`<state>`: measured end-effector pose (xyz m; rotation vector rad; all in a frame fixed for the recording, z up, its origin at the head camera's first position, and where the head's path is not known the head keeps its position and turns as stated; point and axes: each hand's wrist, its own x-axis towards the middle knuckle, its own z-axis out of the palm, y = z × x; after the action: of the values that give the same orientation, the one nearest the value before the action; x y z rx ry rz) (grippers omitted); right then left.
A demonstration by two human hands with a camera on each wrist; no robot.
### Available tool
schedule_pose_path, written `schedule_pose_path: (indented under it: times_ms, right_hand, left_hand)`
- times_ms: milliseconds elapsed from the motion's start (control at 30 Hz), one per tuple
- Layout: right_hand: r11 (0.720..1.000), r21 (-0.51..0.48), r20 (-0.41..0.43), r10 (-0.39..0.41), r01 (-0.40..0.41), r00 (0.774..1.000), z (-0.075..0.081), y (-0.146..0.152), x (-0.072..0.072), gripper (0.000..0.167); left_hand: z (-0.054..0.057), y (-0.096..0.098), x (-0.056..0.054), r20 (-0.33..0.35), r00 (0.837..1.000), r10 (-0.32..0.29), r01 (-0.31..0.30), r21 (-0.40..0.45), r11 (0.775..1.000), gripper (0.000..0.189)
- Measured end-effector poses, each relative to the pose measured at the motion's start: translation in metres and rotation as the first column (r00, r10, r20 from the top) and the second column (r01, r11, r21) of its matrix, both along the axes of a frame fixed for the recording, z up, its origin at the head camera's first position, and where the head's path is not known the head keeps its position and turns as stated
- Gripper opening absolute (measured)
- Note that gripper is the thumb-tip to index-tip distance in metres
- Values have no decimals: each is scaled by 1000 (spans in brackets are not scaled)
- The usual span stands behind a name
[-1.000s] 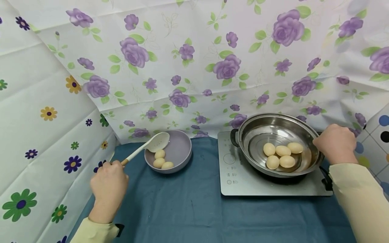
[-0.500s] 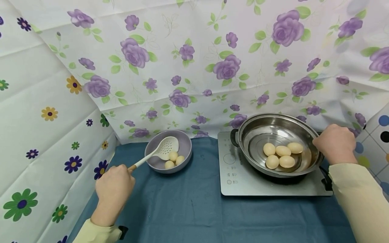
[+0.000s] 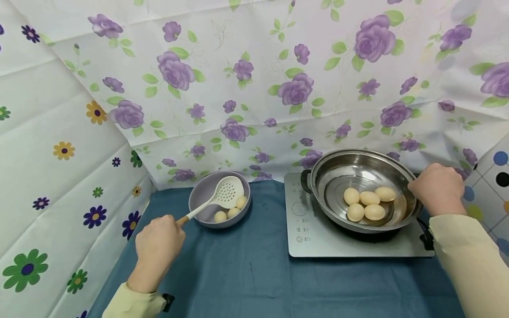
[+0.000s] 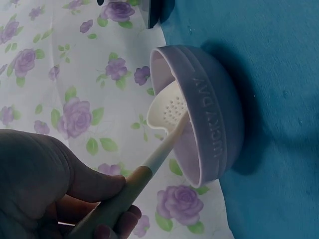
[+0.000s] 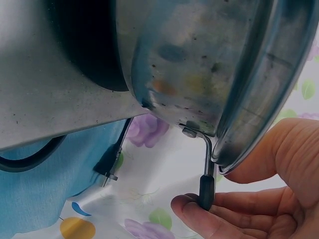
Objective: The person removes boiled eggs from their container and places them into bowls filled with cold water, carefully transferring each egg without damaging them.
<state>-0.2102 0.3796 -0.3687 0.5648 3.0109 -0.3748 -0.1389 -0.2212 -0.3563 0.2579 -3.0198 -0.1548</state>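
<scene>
Blue cloth | left hand grips skimmer, angled into bowl | right hand pinches pan by handle

Left hand, right hand curled

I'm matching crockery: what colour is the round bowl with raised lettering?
That round bowl is greyish purple; the left wrist view shows it best.

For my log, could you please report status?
Left hand grips skimmer partly in bowl; right hand holds pan. Eggs visible: bowl three, pan five. No obstruction seen.
</scene>
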Motion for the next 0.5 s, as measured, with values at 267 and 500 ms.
schedule_pose_path:
  times_ms: [267,500]
  right_hand:
    - [1000,12,-5,0,0,1000,0,-1,0,36]
    - [1000,17,0,-3,3,1000,-1,0,-1,38]
  left_hand:
    - [0,1,1,25,1000,2,-2,30,1000,23]
    - [1,3,2,73,997,7,-11,57,998,19]
